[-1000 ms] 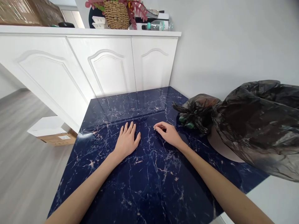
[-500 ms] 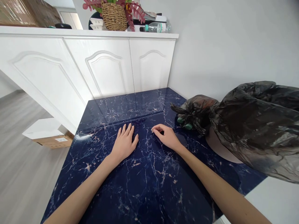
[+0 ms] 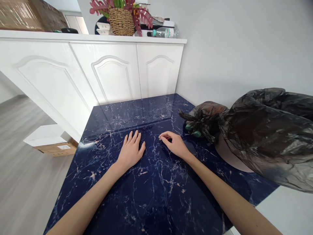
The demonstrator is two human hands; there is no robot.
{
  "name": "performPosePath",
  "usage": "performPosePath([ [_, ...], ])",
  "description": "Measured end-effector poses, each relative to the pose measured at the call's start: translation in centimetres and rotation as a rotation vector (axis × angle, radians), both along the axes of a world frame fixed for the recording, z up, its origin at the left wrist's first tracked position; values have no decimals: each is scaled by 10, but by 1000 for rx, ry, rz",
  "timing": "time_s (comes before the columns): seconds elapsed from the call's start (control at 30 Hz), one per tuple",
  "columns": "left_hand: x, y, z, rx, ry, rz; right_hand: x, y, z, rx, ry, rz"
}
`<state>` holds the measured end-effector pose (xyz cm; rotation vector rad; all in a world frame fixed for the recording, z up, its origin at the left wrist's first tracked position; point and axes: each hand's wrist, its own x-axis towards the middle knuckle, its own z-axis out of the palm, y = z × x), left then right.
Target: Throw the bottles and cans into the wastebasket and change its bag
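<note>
Head camera: looking down on a glossy dark-blue worktop (image 3: 151, 195) with white and pinkish marble veining, extending beneath both bare hands. At left of centre, laying the left hand (image 3: 130, 150) flat on it, palm down, fingers spread, released. Just across from it, near the middle, holding the right hand (image 3: 174, 145) loosely curled, thumb and forefinger tips close together; impossible to tell whether pinching something small, or whether touching the worktop. Nearest to the right hand, apart from it, on the worktop: a small knotted black translucent plastic bag (image 3: 207, 114), showing green through its lower side. Beside it, farther right, a pale pinkish round-walled bin (image 3: 231, 156), draped over with a large crumpled black translucent plastic bag (image 3: 276, 133). Beyond the far edge, a white cabinet (image 3: 112, 78) with arched door panels, bearing a brown woven basket (image 3: 121, 23) with reddish-pink leaves (image 3: 144, 17), a clear plastic bottle (image 3: 161, 32) lying on its side, teal cap to the left, and at far left a large brown wrapped box (image 3: 31, 16). On the grey floor (image 3: 31, 182), left of the worktop, a brown cardboard box (image 3: 56, 149) with a white top.
</note>
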<state>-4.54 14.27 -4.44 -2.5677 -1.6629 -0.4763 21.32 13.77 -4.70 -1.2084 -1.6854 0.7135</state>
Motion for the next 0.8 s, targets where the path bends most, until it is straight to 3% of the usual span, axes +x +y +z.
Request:
performPosePath([
  [0.8,0,-1,-1,-11,-1,3,0,0,-2,4,-7,-3],
])
